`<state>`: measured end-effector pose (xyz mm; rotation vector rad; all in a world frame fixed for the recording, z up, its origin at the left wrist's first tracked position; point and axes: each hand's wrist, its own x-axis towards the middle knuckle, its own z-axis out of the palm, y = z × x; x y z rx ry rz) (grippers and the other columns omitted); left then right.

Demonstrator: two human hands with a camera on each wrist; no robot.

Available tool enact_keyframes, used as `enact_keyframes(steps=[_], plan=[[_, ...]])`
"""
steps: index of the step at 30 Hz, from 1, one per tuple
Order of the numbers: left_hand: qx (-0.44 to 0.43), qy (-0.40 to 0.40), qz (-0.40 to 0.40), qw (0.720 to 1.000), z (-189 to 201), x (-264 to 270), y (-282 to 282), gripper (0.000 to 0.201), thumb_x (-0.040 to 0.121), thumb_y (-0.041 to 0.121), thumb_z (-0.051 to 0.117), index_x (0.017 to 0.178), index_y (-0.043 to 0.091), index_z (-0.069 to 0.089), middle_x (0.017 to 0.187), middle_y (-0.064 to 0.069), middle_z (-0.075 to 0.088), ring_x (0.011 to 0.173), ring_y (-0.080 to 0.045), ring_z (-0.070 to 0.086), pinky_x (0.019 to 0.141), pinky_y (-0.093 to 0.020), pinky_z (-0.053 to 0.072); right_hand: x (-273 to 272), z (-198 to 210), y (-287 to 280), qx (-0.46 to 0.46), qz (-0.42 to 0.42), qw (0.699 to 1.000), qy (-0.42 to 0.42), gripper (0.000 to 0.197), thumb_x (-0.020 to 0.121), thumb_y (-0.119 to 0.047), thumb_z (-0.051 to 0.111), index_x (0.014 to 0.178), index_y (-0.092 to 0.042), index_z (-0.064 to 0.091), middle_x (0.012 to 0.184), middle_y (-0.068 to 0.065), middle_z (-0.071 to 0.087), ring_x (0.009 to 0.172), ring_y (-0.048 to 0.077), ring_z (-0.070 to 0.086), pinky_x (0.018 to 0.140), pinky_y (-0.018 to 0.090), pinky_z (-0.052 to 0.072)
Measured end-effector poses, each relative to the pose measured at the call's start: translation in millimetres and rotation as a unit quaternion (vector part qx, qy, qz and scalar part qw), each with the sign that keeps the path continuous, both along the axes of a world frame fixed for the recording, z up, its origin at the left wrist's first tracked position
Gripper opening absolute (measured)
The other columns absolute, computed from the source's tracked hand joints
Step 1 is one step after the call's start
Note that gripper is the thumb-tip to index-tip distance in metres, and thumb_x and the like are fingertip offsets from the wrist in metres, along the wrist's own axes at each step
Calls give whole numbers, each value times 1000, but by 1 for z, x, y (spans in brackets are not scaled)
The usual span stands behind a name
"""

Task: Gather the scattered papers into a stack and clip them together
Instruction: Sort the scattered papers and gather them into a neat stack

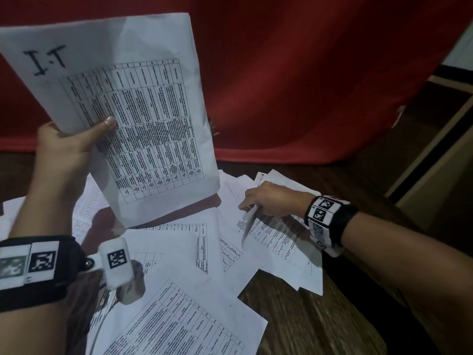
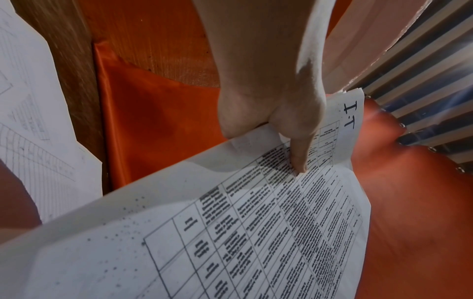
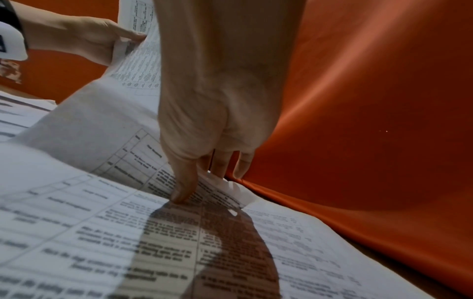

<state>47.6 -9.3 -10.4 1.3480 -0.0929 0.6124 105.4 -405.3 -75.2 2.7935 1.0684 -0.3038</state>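
The left hand (image 1: 69, 147) was up high, well above the table (image 1: 307, 316), forearm raised and wrist bent back. It gripped a held stack (image 1: 122, 111) by the lower left edge, thumb (image 1: 103, 125) pressed flat across the printed grid, the other fingers hidden behind. The top sheet was marked "I.T" and the stack tilted, its bottom corner hanging just over the loose papers (image 1: 179, 252). How many sheets it held, I could not tell; several edges showed at the top corner in the left wrist view.

The right hand (image 1: 266, 201) was low, arm stretched in from the right, palm down on the table. Its thumb (image 3: 183, 188) and fingers pinched the edge of one sheet (image 1: 276, 234), lifting that edge off the pile while the rest lay flat. So both hands were closed on paper, two hands, two grips.

Loose papers spread over the table beneath the stack, overlapping every way; I counted at least seven, though the overlap hid more. A red cloth (image 1: 307, 85) hung behind the table. No clip could be made out anywhere.
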Motion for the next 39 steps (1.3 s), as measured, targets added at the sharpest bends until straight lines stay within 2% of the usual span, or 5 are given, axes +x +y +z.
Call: enact_keyframes(steps=[7,16,24,33,39], plan=[[-3,-22,14,1000,1,-1,-3,63,70,39,86,122,7,73,90,13,79,79,-4,76,63,-16,59,-6,-8,-14,-8,34,996,-79,12,90,-25,72,102,-23,72,98,-3,63,98,22,56,95,44,40],[-9,-6,13,1000,-4,1,-4,13,91,11,80,99,21,79,104,11,81,102,-11,77,93,-31,63,0,87,-21,55,-1,987,-150,16,85,-11,65,98,-20,69,108,-4,71,109,23,62,110,42,30],[-44,6,70,997,-3,3,-20,17,92,17,81,108,15,75,105,12,76,84,3,75,80,-19,63,-33,199,-49,284,-149,935,-152,14,93,-18,74,99,-25,63,94,2,73,84,14,68,71,35,50],[62,64,-13,996,13,28,-80,11,88,17,84,84,16,74,66,7,75,65,-13,69,71,-30,52,-62,209,-38,672,-138,727,31,41,94,2,68,134,3,60,126,17,72,112,26,73,97,37,59],[31,95,-99,990,9,13,-115,15,93,6,75,100,18,78,104,4,82,99,-16,78,88,-33,60,-51,119,-1,775,-275,560,100,35,99,0,61,134,1,61,126,16,72,117,32,70,97,41,59]])
